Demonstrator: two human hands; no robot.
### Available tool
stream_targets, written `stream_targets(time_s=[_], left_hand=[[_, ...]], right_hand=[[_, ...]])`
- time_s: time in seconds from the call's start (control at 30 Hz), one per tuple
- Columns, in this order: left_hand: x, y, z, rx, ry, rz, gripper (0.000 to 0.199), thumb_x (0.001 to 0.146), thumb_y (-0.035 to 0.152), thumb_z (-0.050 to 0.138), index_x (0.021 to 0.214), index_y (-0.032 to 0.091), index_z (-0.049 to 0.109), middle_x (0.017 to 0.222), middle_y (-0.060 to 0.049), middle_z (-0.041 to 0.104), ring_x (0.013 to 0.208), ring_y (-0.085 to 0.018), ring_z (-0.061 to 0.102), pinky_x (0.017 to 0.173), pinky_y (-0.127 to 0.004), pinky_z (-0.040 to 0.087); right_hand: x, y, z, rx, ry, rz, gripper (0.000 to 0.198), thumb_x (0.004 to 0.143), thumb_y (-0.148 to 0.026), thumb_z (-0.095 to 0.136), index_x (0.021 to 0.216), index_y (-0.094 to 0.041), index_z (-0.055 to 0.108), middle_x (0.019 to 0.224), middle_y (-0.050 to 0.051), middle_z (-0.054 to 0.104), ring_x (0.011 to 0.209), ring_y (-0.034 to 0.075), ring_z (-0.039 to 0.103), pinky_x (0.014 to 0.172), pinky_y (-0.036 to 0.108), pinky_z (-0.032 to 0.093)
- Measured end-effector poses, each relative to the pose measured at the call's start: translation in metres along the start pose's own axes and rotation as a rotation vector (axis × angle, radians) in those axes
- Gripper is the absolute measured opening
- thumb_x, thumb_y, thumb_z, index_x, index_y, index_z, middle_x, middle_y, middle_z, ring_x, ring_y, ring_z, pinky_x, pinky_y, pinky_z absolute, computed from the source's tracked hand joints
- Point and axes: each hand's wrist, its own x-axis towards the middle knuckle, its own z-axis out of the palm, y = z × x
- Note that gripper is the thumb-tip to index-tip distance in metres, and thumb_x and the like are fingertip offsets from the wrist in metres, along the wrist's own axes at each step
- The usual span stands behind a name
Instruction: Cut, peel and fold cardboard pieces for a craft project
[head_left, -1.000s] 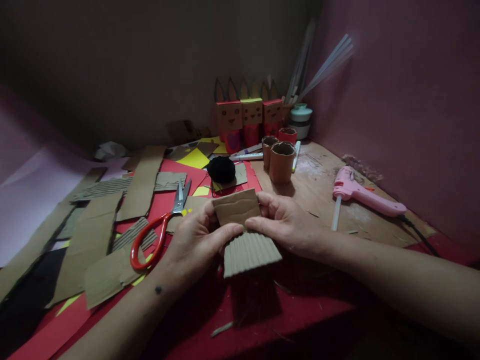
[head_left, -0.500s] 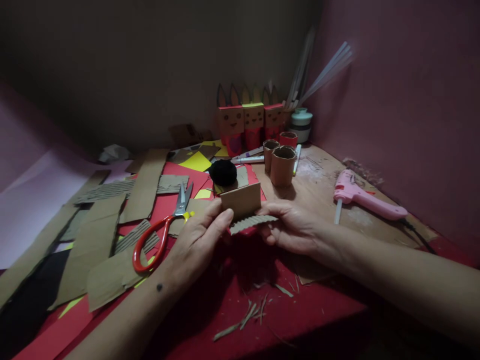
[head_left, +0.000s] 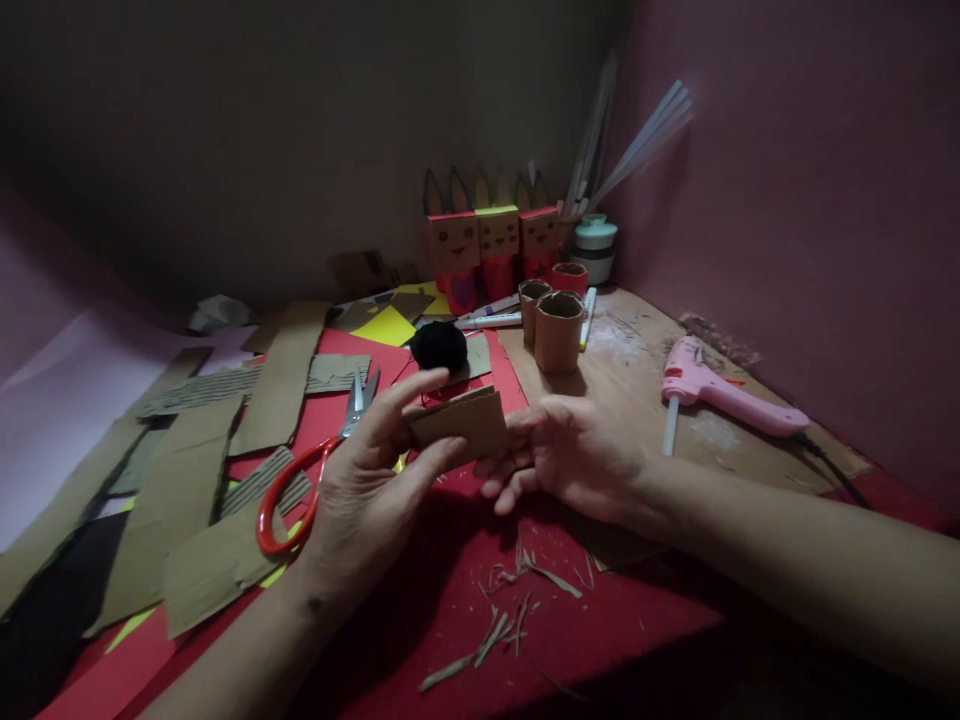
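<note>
A small piece of brown cardboard (head_left: 472, 425), which looks doubled over with two layers along its top edge, is pinched between the thumb and fingers of my left hand (head_left: 379, 470). At its right end is my right hand (head_left: 566, 455), palm turned up and fingers loosely spread, the fingertips at the cardboard's edge. Red-handled scissors (head_left: 289, 500) lie just left of my left hand, blades pointing away. Beyond the cardboard sits a black ball of yarn-like material (head_left: 439, 346).
Cardboard strips (head_left: 180, 480) and coloured paper cover the left side. Cardboard tubes (head_left: 559, 335) stand mid-table before several animal-faced figures (head_left: 454, 240). A pink glue gun (head_left: 727, 395) with a cord lies right. Cardboard shreds (head_left: 495, 635) litter the red surface (head_left: 600, 640) in front.
The cardboard, earlier held between both hands with a ridged flap showing below, is now tilted and folded together in my left hand. My right fingers have loosened.
</note>
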Motion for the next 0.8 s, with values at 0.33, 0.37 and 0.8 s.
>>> stream_targets(time_s=[0.33,0.37,0.8], left_hand=[[-0.0023,0.0033,0.0032,-0.045,-0.092,-0.062,0.026,0.078,0.026,0.073,0.103,0.027,0.069,0.093,0.002,0.073,0.082,-0.014,0.066,0.073,-0.021,0.052],[-0.0021,0.0034,0.0034,-0.052,-0.095,-0.070,0.026,0.078,0.026,0.073,0.103,0.027,0.069,0.092,0.002,0.073,0.080,-0.013,0.066,0.071,-0.020,0.052],[0.0047,0.0010,0.0020,-0.298,-0.080,-0.302,0.037,0.074,0.029,0.075,0.108,0.022,0.065,0.078,0.001,0.071,0.058,-0.013,0.062,0.054,-0.023,0.050]], right_hand=[[-0.0076,0.0061,0.0083,-0.545,0.081,-0.331,0.013,0.084,-0.026,0.062,0.087,-0.015,0.067,0.065,-0.001,0.064,0.055,0.010,0.057,0.054,0.023,0.046],[-0.0075,0.0060,0.0081,-0.534,0.082,-0.321,0.013,0.084,-0.026,0.062,0.087,-0.015,0.067,0.065,-0.001,0.064,0.055,0.010,0.058,0.054,0.023,0.047],[-0.0015,0.0050,0.0075,-0.439,0.043,-0.065,0.009,0.086,-0.021,0.055,0.086,-0.014,0.060,0.062,0.001,0.065,0.048,0.010,0.061,0.047,0.019,0.049]])
